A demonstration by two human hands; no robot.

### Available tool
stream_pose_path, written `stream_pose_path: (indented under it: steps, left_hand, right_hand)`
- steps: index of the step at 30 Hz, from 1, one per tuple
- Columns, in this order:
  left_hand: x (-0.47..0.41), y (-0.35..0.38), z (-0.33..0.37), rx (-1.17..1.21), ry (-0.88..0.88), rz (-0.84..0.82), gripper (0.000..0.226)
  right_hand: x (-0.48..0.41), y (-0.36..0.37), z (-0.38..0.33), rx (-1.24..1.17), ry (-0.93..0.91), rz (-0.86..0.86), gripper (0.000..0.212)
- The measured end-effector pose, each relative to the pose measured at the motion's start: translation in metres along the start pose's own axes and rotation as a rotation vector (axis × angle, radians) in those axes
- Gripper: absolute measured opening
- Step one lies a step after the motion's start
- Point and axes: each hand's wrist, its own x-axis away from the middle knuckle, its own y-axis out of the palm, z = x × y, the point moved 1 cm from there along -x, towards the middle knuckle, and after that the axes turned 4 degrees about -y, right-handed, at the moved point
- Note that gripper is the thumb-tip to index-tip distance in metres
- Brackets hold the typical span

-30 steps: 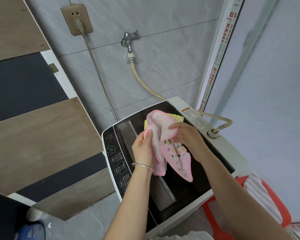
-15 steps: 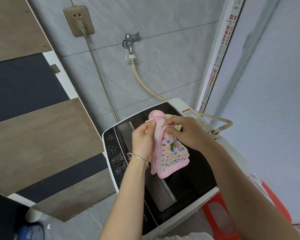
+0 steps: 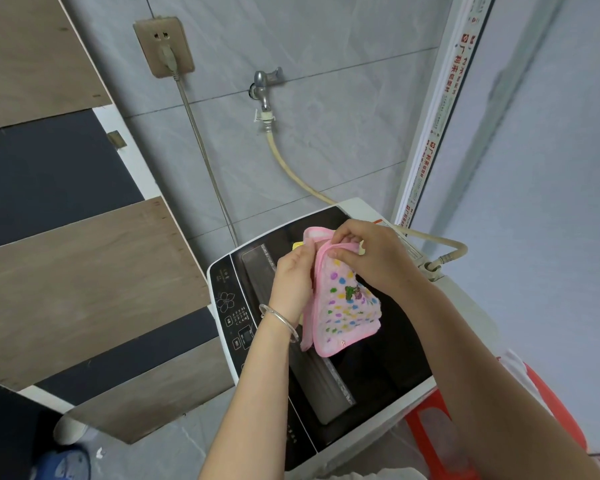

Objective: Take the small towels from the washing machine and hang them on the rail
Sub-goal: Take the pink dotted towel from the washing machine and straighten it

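The pink towel (image 3: 343, 306), loosely draped a second ago, is now folded (dotted face outward). The right hand (image 3: 371, 258) has climbed toward twelve o'clock, pinching its top edge

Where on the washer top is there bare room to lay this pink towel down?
The dark lid is bare in front of the pink towel, between the control panel and the right forearm. The white top by the hose fitting is narrow. The back is crowded: left hand, right hand, yellow cloth.
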Motion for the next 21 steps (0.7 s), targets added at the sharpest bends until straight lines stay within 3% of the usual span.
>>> stream_pose_path:
  steps: [2,6,10,17,21]
  left_hand:
    - [0.0,-0.001,0.0,0.042,-0.037,-0.009,0.045]
    - [0.005,0.001,0.0,0.1,-0.003,-0.088,0.011]
    - [0.006,0.001,-0.008,0.033,0.005,-0.108,0.034]
    - [0.003,-0.004,-0.045,-0.376,-0.031,-0.076,0.004]
    - [0.004,-0.01,-0.063,-0.456,-0.103,-0.1,0.009]
  right_hand:
    - [0.0,0.002,0.002,0.009,-0.031,0.005,0.019]
    - [-0.001,0.006,0.008,0.034,-0.103,-0.012,0.018]
    - [-0.004,0.006,0.007,0.06,-0.129,-0.033,0.01]
    - [-0.013,-0.007,0.008,0.099,-0.051,0.204,0.005]
    - [-0.018,-0.018,0.013,0.164,-0.012,0.351,0.008]
